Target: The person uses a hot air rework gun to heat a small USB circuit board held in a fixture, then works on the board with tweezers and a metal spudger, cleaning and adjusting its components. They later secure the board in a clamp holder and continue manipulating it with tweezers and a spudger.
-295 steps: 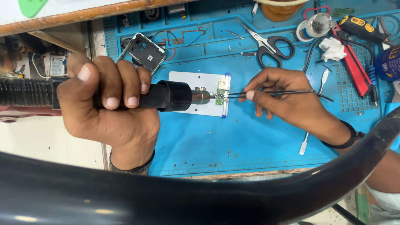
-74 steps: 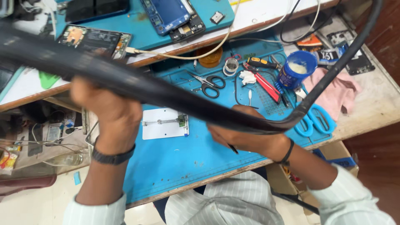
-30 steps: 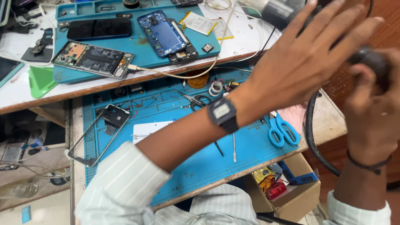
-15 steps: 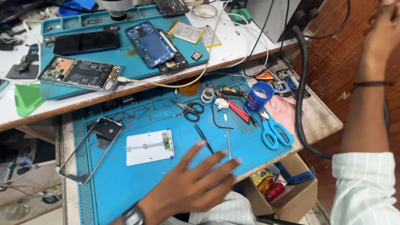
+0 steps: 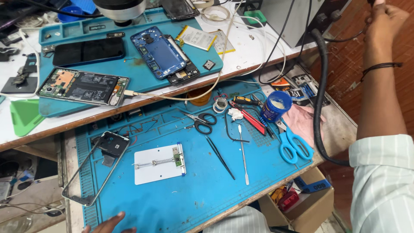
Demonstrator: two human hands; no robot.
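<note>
Right hand [image 5: 384, 19] raised at the top right corner, fingers closed at the upper end of the black hose [image 5: 318, 86], left hand [image 5: 110, 224] open low on the blue mat [image 5: 172, 203] near the white holder plate [image 5: 158, 164]; best steadied, hose kept clear of tools.

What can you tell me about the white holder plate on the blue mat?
The holder plate is a flat white rectangle, seemingly metal, lying slightly tilted on the blue mat. A thin rail with a spring runs across its middle to a small green circuit board clamped near its right edge, which has a blue strip. Neither hand touches it; the left hand is at the mat's near edge. Black tweezers lie apart to its right.
</note>
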